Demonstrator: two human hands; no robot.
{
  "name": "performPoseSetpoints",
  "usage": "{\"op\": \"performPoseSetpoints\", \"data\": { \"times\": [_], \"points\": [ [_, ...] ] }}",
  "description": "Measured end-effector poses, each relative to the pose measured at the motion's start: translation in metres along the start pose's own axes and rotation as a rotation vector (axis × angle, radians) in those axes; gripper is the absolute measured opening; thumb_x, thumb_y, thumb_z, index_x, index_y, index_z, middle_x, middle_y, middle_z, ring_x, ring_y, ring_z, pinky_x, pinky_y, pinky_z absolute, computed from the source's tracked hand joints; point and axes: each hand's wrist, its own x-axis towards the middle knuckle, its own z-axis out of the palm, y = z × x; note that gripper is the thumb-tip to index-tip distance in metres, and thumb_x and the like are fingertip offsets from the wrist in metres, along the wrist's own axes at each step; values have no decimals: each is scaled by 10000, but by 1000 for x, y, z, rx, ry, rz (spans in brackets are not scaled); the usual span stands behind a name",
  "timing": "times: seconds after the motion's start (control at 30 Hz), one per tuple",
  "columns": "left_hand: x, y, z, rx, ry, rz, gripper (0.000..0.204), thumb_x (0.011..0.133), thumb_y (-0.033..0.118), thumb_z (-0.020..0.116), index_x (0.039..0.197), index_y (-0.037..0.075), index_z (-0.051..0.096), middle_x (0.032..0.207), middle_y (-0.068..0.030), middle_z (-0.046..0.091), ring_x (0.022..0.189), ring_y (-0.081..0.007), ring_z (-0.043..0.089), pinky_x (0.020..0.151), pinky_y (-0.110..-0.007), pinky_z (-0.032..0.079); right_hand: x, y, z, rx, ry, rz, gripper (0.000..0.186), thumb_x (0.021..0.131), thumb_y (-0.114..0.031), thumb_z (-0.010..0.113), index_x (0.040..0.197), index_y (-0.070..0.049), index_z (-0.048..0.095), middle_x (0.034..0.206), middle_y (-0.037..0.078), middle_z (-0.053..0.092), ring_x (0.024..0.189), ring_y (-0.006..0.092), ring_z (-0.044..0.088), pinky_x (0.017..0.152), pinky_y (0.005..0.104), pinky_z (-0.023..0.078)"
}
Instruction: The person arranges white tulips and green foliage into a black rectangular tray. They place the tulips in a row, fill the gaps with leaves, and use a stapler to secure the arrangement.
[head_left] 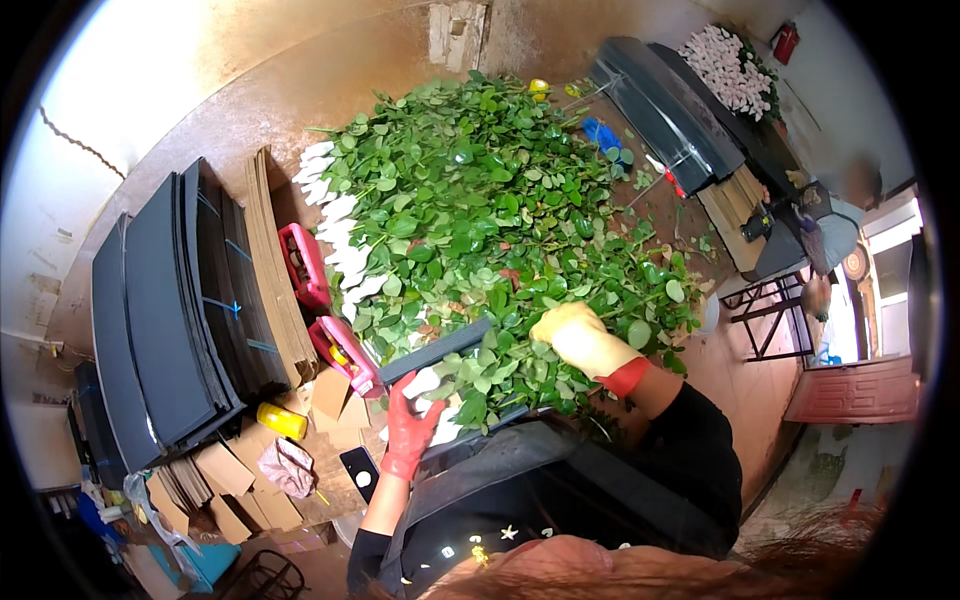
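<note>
left hand in red glove, fingers spread upward; right hand in yellow glove, curled, palm down

Leaves bury most of the worktop from me. My left hand has its fingertips tucked under the dark sheet, and the far person is blurred.

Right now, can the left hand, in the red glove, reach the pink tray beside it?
Probably yes. The left hand rests near the pink tray, with only a dark sheet beside it and nothing between them.
</note>
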Motion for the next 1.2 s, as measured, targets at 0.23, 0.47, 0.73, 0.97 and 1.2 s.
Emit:
{"op": "performPoseSetpoints", "data": {
  "times": [0.23,0.47,0.73,0.97,1.2],
  "points": [
    [5,35,-6,368,-78,157,537,828,101,814,1337,221,690,1276,-138,499,1069,-255,566,931,-362,514,16,21,18,197,193,-298,318,830,-145,750,1144,-193,739,1067,93,757,952,318,735,798,416,608],
    [9,34,-9,580,-212,219,556,869,114,715,1407,220,627,1252,-225,488,1184,-397,466,1065,-475,405,131,34,-96,216,706,-140,493,941,-187,608,1431,-156,566,1187,113,706,1081,305,692,885,427,563],
    [-1,26,-14,464,-118,116,523,863,128,774,1364,179,634,1343,-229,496,1255,-409,514,1057,-463,435,227,34,-128,70,525,-155,312,1012,-220,516,1210,-64,699,1126,153,732,1016,346,722,868,490,590],
    [7,32,-11,448,-179,132,593,861,139,772,1426,176,593,1317,-216,506,1249,-398,499,1073,-471,420,122,62,-229,370,484,177,446,1007,-353,469,1201,-32,711,1246,195,699,1079,344,708,944,429,574],
    [10,32,-3,401,-172,101,600,849,124,770,1420,172,593,1334,-201,496,1245,-383,508,1081,-459,416,135,68,-196,584,1035,136,297,1020,-329,550,1181,-127,697,1160,101,729,1032,277,712,832,427,596]
  ]
}}
